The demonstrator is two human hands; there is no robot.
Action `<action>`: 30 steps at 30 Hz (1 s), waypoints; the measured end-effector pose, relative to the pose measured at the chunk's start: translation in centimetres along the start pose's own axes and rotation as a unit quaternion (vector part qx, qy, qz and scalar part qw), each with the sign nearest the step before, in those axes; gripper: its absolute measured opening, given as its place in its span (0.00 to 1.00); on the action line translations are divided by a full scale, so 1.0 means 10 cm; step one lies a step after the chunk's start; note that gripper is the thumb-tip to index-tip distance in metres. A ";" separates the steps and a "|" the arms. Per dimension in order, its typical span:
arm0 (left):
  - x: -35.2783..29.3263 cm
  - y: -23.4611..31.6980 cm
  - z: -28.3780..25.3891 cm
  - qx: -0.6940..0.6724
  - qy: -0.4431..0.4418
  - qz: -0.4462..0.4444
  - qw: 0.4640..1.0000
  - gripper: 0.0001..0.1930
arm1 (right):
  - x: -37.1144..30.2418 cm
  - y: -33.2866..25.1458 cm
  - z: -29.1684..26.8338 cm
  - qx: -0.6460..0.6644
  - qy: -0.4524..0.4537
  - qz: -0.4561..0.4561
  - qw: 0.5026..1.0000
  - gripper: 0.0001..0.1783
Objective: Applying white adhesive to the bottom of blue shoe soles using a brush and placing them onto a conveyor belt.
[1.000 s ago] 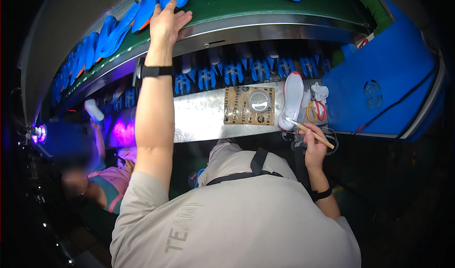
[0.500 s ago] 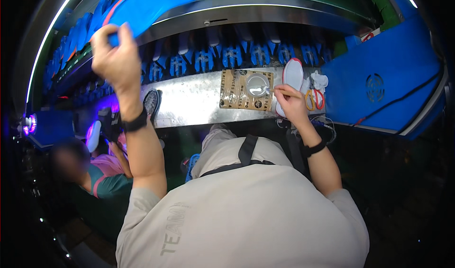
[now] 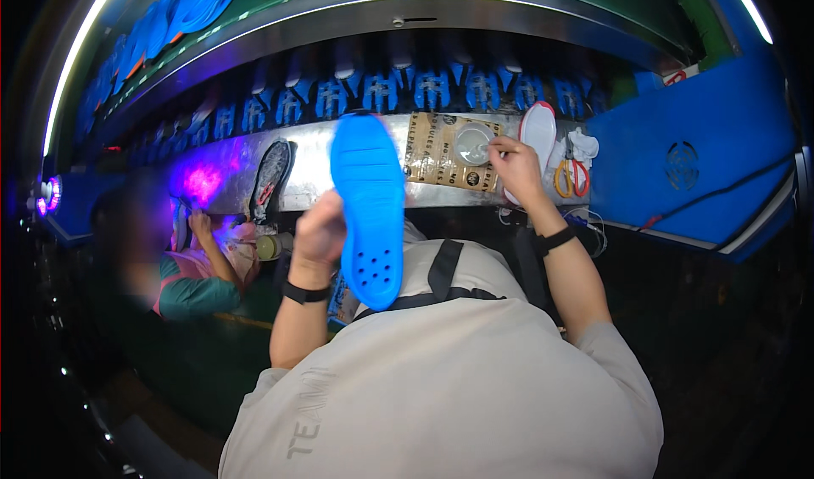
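Observation:
My left hand is closed on the edge of a blue insole. The insole hangs upright in front of my body, its end with several round holes at the bottom. My right hand pinches a thin brush whose tip is inside a small round cup of pale liquid. Under the cup is a brown printed paper sheet on the metal ledge. Just right of my right hand lies a white sole with a red rim.
Scissors with yellow and red handles and a crumpled white cloth lie at the right, near a blue machine housing. A dark shoe sole is further left. Blue insoles line the upper belt. A co-worker sits at the left.
My left hand has brought the blue insole down from the upper belt to in front of my body. My right hand stays by the cup with the brush.

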State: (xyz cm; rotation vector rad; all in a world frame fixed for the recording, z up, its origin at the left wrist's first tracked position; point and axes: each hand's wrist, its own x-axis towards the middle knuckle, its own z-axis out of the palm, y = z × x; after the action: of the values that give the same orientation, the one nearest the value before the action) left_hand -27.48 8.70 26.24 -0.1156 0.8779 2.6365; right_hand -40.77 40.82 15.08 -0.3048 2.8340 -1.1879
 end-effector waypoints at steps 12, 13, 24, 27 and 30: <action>-0.02 -0.20 -0.02 0.055 0.041 -0.011 0.998 0.36 | -0.31 -1.10 -0.56 0.277 0.040 -0.080 0.957 0.10; 0.00 -0.21 -0.03 0.069 0.045 -0.013 0.997 0.36 | -0.30 -1.17 -0.56 0.294 0.030 -0.099 0.950 0.10; 0.06 -0.17 0.11 0.095 0.038 -0.010 0.995 0.33 | -0.31 -1.33 -0.68 0.189 0.000 -0.205 0.960 0.09; 0.08 -0.15 0.13 0.087 0.035 -0.002 0.996 0.32 | -0.38 -1.34 -0.68 0.207 -0.014 -0.207 0.956 0.09; 0.11 -0.14 0.17 0.087 0.031 0.008 0.996 0.32 | -0.44 -1.38 -0.74 0.193 -0.035 -0.216 0.957 0.09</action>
State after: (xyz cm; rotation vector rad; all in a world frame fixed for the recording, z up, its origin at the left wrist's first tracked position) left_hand -27.98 11.05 26.61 -0.1473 1.1304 2.5687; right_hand -35.20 37.46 29.96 -0.9495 2.4636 -1.7251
